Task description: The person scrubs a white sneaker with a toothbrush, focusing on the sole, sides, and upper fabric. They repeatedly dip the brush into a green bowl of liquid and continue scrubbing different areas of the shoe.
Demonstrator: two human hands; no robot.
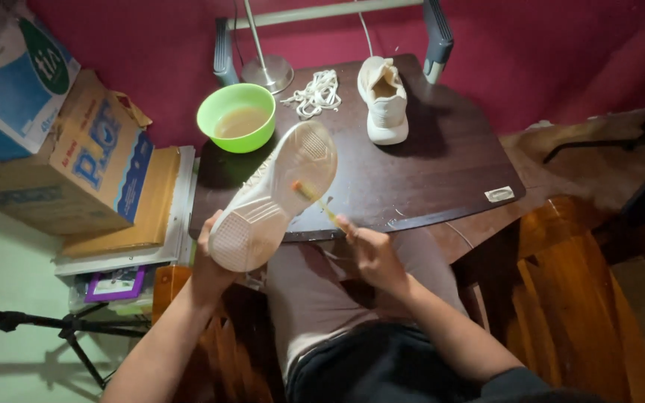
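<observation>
My left hand (210, 261) holds a cream-white sneaker (274, 198) by its heel, sole turned up toward me. My right hand (371, 250) grips a thin yellow-handled brush (316, 200) whose tip rests against the middle of the sole. The matching sneaker (384, 101) stands upright at the back of the dark wooden table (449, 164). A bundle of white laces (316, 93) lies next to it. A green bowl (237, 117) of cloudy liquid sits at the table's left rear.
A lamp base (266, 72) stands behind the bowl. Cardboard boxes (76, 157) and stacked books (151, 224) fill the left side. A tripod leg (61, 328) lies low left. Wooden chair parts (576, 291) stand to the right. My lap is below the table edge.
</observation>
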